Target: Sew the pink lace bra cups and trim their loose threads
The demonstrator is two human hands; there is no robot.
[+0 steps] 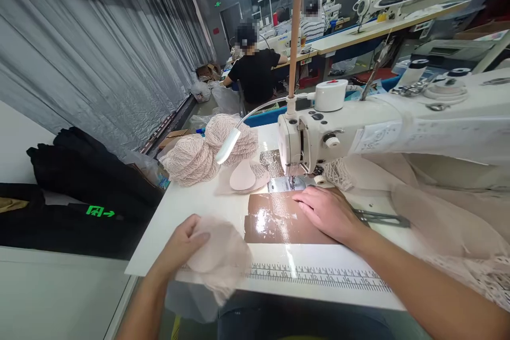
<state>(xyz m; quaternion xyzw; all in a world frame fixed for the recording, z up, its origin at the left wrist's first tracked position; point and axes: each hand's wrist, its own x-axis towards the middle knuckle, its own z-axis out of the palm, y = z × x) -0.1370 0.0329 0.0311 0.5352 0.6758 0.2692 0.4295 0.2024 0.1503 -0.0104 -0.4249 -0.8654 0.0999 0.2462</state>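
Note:
My left hand (181, 244) is closed on a pale pink fabric cup piece (221, 257) at the near edge of the white sewing table (191, 207). Flat on a glossy brown taped patch (274, 218) lies my right hand (329, 212), fingers stretched toward the needle plate (285, 184) of the white sewing machine (358, 127). A flat pink piece (243, 176) sits just left of the needle. Beige lace fabric (446, 218) is heaped at my right forearm.
A stack of lace cups (207, 151) stands at the table's far left beside a gooseneck lamp (228, 146). Scissors (380, 218) lie right of my hand. Black bags (79, 180) sit to the left. A printed ruler (319, 275) runs along the front edge. People work at machines behind.

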